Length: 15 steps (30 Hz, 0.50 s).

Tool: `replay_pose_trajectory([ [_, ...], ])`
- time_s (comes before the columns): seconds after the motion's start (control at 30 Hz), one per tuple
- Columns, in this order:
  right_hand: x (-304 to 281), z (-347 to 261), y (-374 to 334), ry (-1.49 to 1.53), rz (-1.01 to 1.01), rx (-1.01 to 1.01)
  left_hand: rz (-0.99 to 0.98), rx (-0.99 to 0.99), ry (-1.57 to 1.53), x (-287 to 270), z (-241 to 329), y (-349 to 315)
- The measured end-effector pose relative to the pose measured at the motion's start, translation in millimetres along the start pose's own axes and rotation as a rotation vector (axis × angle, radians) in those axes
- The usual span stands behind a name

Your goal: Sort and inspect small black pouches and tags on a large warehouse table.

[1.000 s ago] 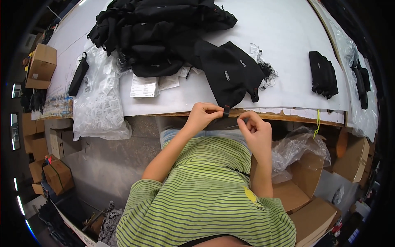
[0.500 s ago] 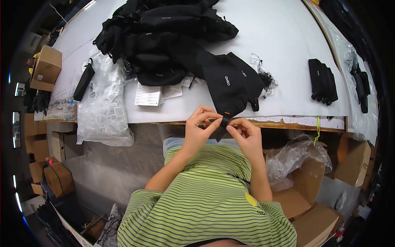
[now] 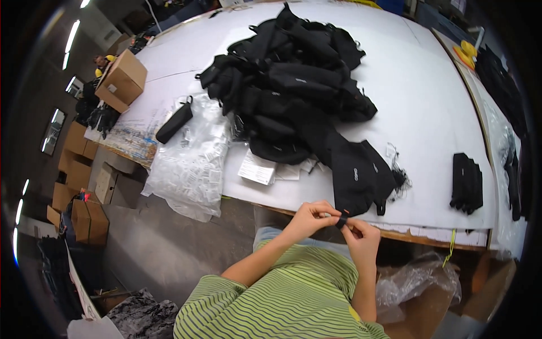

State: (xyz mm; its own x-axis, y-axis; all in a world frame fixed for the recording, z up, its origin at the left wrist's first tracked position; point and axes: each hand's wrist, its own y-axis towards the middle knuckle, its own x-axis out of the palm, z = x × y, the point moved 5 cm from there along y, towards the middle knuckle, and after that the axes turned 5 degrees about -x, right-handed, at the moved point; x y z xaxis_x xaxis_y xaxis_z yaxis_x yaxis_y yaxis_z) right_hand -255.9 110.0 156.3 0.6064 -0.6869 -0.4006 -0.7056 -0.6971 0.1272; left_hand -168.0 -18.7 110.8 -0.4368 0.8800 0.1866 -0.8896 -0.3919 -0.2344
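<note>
At the table's near edge, my left hand (image 3: 315, 219) and my right hand (image 3: 362, 234) meet with fingertips pinched. A short black strap (image 3: 341, 221) is held between them. It belongs, as far as shows, to the flat black fabric bag (image 3: 354, 179) lying just beyond, which has pale lettering and a small orange tab near my fingers. How the strap joins the bag is hidden by the fingers. To the right of this bag rests a tangle of thin black strings (image 3: 400, 179) with a white tag.
Black bags heap up (image 3: 302, 79) mid-table. White cards (image 3: 257, 168) lie beneath; left is a clear plastic bag of labels (image 3: 189, 169) with a black pouch (image 3: 175, 122) on it. Folded black pouches (image 3: 466, 183) sit right. Below the edge: cartons, plastic film (image 3: 418, 282). A person (image 3: 102, 63) is far left.
The whole view has swung, so the table and hands appear lower and further right. Both hands still pinch the strap, which now shows as a shorter piece between the fingers.
</note>
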Motion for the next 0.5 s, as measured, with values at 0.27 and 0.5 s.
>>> replay_pose_trajectory([
  [0.27,5,9,4,0.563,-0.035,0.125,0.284,0.178,-0.031,-11,27,-13],
  [0.5,-13,20,5,0.824,-0.018,0.163,0.120,0.103,-0.239,-10,36,-20],
])
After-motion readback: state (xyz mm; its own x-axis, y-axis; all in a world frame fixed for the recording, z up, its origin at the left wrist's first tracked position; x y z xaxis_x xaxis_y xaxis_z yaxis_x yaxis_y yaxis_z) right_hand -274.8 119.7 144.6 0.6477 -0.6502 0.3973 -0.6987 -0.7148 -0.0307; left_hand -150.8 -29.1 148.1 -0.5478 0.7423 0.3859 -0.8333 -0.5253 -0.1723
